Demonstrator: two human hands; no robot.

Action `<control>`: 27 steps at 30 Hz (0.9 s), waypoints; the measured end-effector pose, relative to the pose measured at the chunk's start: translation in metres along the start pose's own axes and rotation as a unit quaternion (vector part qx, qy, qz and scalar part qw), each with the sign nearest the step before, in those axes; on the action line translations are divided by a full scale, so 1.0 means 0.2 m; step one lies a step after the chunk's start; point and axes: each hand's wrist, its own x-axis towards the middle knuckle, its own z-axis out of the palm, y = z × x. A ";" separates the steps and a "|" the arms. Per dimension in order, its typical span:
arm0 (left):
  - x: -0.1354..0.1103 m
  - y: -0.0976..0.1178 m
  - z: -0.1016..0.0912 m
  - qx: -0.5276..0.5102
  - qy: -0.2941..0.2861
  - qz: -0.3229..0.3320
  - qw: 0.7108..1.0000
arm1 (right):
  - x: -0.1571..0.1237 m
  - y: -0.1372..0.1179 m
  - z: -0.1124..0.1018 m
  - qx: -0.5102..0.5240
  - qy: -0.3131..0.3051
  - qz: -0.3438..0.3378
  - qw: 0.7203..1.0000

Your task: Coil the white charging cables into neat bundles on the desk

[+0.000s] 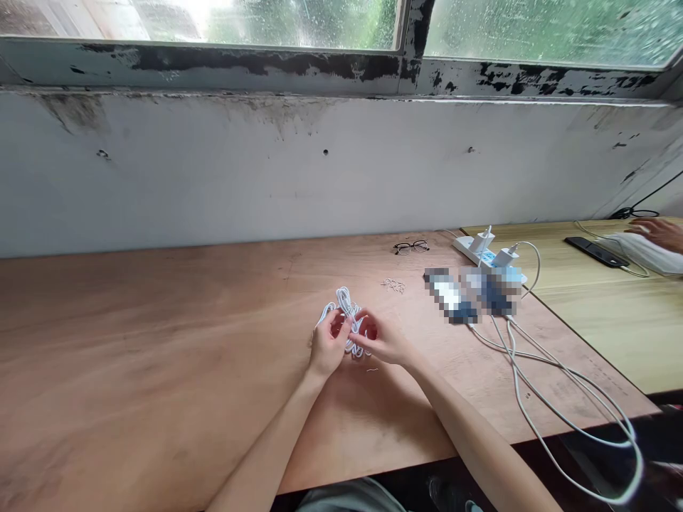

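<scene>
A coiled bundle of white cable (345,297) is between my two hands, just above the brown tabletop (176,355). My left hand (331,345) pinches the bundle from the left, its thumb near the middle of the coil. From the right, my right hand (381,338) grips the same cable with thumb and fingers closed. Loops stick out above and below the fingers, and the part inside the grip is partly hidden. A short thin wire piece (372,370) lies close below my hands. Several similar thin wire pieces (393,286) form a small pile to the upper right.
Black-framed glasses (411,247) lie near the wall. A white power strip (464,247) with chargers stands right, beside a blurred-out phone (448,295). Long white cables (573,370) loop over the table edge. Another person's hand (659,231) is far right, near a black phone (595,251).
</scene>
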 end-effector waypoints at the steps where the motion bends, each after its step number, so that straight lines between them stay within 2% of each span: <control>1: 0.00 0.00 -0.01 0.015 0.003 0.002 1.000 | 0.01 0.01 -0.02 0.040 0.004 0.015 0.999; 4: 0.00 0.02 -0.02 0.105 0.004 0.021 0.994 | 0.02 0.02 -0.05 0.162 0.001 0.078 0.984; 7: -0.01 0.03 -0.03 0.196 0.005 0.064 0.979 | 0.03 0.04 -0.05 0.246 -0.061 0.128 0.959; 9: -0.01 0.03 -0.02 0.211 0.003 0.085 0.974 | 0.03 0.06 -0.04 0.270 -0.083 0.138 0.949; 11: -0.01 0.03 -0.02 0.198 -0.001 0.077 0.977 | 0.03 0.07 -0.03 0.258 -0.082 0.130 0.954; 13: -0.01 0.03 -0.01 0.159 -0.008 0.044 0.986 | 0.02 0.08 -0.02 0.194 -0.059 0.093 0.975; 15: -0.01 0.03 0.00 0.087 -0.015 0.005 0.996 | 0.02 0.08 -0.03 0.067 -0.021 0.019 0.997; 16: 0.00 0.03 0.00 0.040 -0.017 -0.016 0.999 | 0.02 0.08 -0.04 -0.011 -0.006 -0.026 1.000; 18: 0.00 0.03 0.00 -0.057 -0.022 -0.058 0.996 | 0.01 0.07 -0.06 -0.148 0.010 -0.103 0.984; 20: 0.01 0.04 0.00 -0.129 -0.032 -0.092 0.987 | 0.01 0.06 -0.07 -0.209 0.013 -0.137 0.968; 21: 0.01 0.04 0.00 -0.145 -0.037 -0.099 0.984 | 0.01 0.05 -0.07 -0.203 0.015 -0.134 0.970; 23: 0.01 0.04 0.00 -0.144 -0.043 -0.086 0.985 | 0.01 0.05 -0.06 -0.124 0.018 -0.096 0.987; 25: 0.01 0.04 -0.01 -0.095 -0.038 -0.050 0.994 | 0.01 0.05 -0.04 0.023 0.003 -0.023 0.999; 27: 0.00 0.03 -0.02 -0.010 -0.019 -0.005 1.000 | 0.02 0.06 -0.03 0.182 -0.031 0.064 0.981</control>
